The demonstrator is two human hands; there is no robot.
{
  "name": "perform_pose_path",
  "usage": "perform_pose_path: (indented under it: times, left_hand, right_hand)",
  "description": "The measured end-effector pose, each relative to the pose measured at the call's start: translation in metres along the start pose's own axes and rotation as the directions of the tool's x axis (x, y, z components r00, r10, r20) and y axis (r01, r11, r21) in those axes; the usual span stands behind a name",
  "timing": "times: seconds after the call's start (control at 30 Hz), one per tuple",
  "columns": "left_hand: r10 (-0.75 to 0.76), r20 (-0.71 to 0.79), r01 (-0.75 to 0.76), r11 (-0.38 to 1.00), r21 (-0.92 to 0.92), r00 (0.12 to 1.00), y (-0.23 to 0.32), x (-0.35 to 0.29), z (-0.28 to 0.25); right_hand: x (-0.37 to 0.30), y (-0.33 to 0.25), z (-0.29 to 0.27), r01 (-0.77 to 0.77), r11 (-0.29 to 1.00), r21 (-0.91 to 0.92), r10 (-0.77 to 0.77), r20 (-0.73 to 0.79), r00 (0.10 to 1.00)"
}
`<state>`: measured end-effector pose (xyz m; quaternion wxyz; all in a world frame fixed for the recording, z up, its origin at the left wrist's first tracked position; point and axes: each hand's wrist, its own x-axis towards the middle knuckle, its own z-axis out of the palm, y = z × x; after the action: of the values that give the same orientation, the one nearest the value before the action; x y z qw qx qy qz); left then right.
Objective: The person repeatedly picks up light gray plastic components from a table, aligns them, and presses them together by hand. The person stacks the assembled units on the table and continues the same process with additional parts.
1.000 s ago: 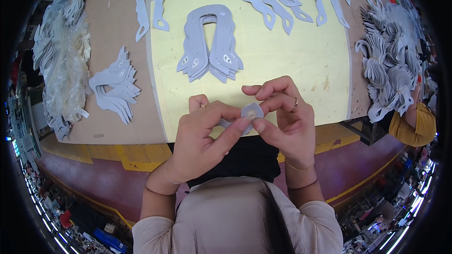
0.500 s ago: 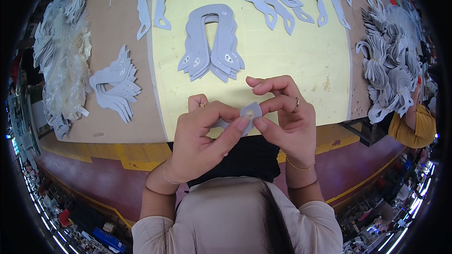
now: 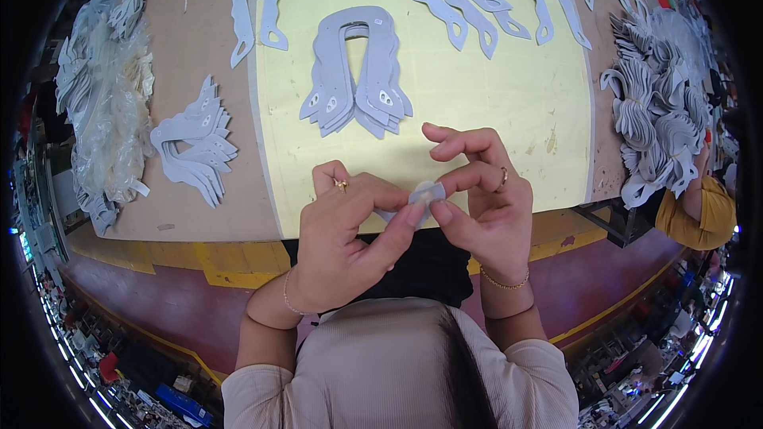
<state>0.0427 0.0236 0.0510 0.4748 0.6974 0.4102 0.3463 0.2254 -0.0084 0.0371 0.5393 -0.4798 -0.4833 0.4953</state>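
Just past the near edge of the table, both hands pinch a small visible end of a grey cut piece [image 3: 429, 192]. My left hand [image 3: 342, 226] grips it between thumb and forefinger. From the other side, the thumb and forefinger of my right hand [image 3: 493, 206] press on it, other fingers raised. The end looks bent over, with a pale patch on it; most of the piece is hidden by my left hand. Beyond my hands, a fanned stack of grey U-shaped cut pieces [image 3: 368, 22] lies on a yellow sheet [image 3: 493, 111].
Another fanned stack [image 3: 191, 147] lies left on the brown table [image 3: 203, 40]. Single U-shaped pieces [image 3: 556, 4] are spread along the far side. Clear plastic bags [image 3: 119, 127] and bundled grey pieces [image 3: 656, 111] crowd both sides. A person's yellow sleeve [image 3: 703, 214] shows at right.
The held end has tilted and bent over, and a pale rounded bit now shows at its top. My left hand has shifted slightly; both hands keep their pinch.
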Motion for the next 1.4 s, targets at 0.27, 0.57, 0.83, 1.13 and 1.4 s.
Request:
perform_pose_path:
  times: [0.27, 0.57, 0.83, 1.13, 1.4]
  left_hand:
    - [-0.126, 0.077, 0.135, 0.983, -0.124, 0.989, 0.000, 0.000, -0.002]
    - [-0.270, 0.151, 0.301, 0.918, -0.257, 0.951, 0.003, 0.000, -0.007]
    - [-0.258, 0.171, 0.294, 0.926, -0.236, 0.951, 0.004, 0.001, -0.009]
    - [-0.178, 0.176, 0.210, 0.960, -0.183, 0.968, -0.001, 0.002, -0.009]
    - [-0.145, 0.200, 0.186, 0.961, -0.205, 0.969, -0.002, 0.004, -0.011]
  right_hand:
    - [-0.002, 0.008, -0.001, -0.058, 0.989, 0.137, 0.059, -0.008, 0.998]
    - [0.002, 0.002, -0.011, -0.098, 0.989, 0.106, 0.085, 0.117, 0.990]
    - [0.003, 0.000, -0.010, -0.101, 0.990, 0.101, 0.090, 0.107, 0.990]
    - [0.000, 0.005, -0.012, -0.077, 0.996, 0.042, 0.072, 0.107, 0.992]
    - [0.004, -0.004, -0.015, -0.153, 0.987, 0.043, 0.146, 0.141, 0.979]
